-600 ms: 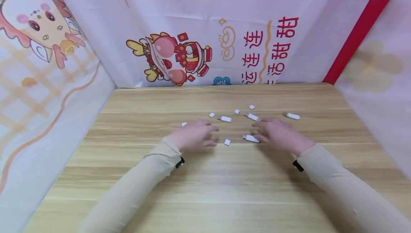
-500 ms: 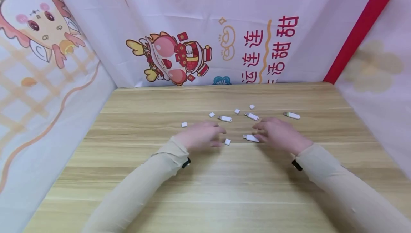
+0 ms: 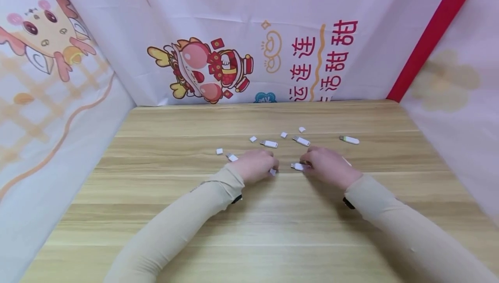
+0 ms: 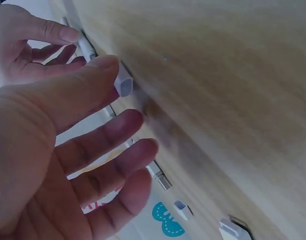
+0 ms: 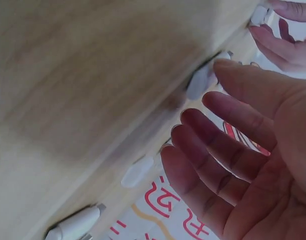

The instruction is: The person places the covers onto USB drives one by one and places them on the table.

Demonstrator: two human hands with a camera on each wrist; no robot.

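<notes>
My left hand [image 3: 253,164] pinches a small white USB drive cap [image 4: 125,84] between thumb and index finger, its hollow opening showing in the left wrist view. The other fingers of that hand are spread loosely. To the right, my right hand [image 3: 329,164] has its thumb and index finger on either side of a white USB flash drive [image 3: 298,167], whose bare metal plug points left toward the cap. In the right wrist view the thumb tip overlaps the drive body [image 5: 200,85]. Another uncapped drive [image 3: 231,157] is partly hidden behind the left hand.
Farther back on the wooden table lie uncapped drives, one in the middle [image 3: 269,144], a second beside it [image 3: 301,141], and one with a green band [image 3: 349,140] at right. Several loose caps, such as the leftmost cap [image 3: 219,151], lie among them. Printed cloth [image 3: 234,14] hangs behind.
My left hand has moved right and closed its fingertips on the cap. The right hand's fingers have drawn in around the drive. The head view has shifted slightly.
</notes>
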